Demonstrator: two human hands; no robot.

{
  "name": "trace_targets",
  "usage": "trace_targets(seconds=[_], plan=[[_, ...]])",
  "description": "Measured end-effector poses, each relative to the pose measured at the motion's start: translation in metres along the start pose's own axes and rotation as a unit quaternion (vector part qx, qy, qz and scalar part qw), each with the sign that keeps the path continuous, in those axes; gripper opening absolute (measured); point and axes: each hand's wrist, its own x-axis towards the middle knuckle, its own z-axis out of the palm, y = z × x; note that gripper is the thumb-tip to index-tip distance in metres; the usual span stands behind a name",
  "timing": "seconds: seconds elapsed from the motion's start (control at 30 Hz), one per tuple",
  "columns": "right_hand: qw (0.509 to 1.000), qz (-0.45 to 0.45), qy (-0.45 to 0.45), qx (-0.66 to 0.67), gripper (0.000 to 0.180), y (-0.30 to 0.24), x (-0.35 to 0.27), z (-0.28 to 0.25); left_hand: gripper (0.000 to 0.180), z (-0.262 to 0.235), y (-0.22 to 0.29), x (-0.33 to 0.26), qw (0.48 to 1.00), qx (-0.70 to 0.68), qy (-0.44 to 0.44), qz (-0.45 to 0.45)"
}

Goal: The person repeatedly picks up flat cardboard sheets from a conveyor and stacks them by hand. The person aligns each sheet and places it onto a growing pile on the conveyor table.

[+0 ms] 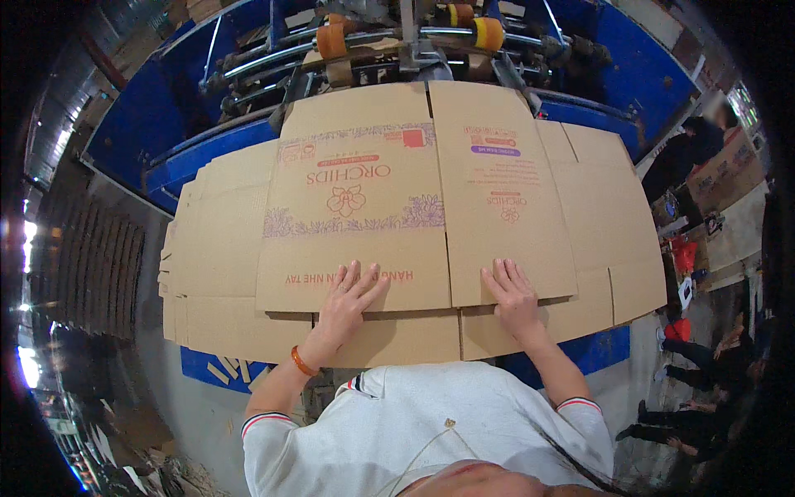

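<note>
A flat, printed cardboard box blank (pixel 356 257) lies in front of me, its far edge up against the rollers of a blue machine. Slots split it into panels, with red and purple print showing upside down to me. Beneath it are more plain cardboard blanks (pixel 219 240), wider than the top one and layered at the left edge. Flat on the near edge of the left panel rests my left hand (pixel 344 306), fingers spread. My right hand (pixel 513 302) lies on the near edge of the right panel, fingers stretched forward. Neither hand grips anything.
The blue machine (pixel 149 141) spans the far side, with metal shafts and orange rollers (pixel 331 40). Cardboard scraps (pixel 224 370) lie on a blue surface below the blanks. Stacked cardboard (pixel 83 257) stands at left. Other people (pixel 704 364) are at the right, near a red item (pixel 677 330).
</note>
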Motion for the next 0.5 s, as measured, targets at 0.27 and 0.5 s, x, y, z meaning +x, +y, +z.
trace_targets(seconds=[0.27, 0.5], plan=[[0.999, -0.01, 0.034, 0.009, 0.053, 0.0, 0.014, 0.006, 0.079, -0.001, -0.017, 0.002, 1.0, -0.009, 0.025, 0.006], [0.997, -0.022, 0.075, -0.021, 0.053, 0.038, 0.074, 0.036, 0.076, 0.011, -0.067, 0.057, 0.998, 0.047, 0.045, 0.024]])
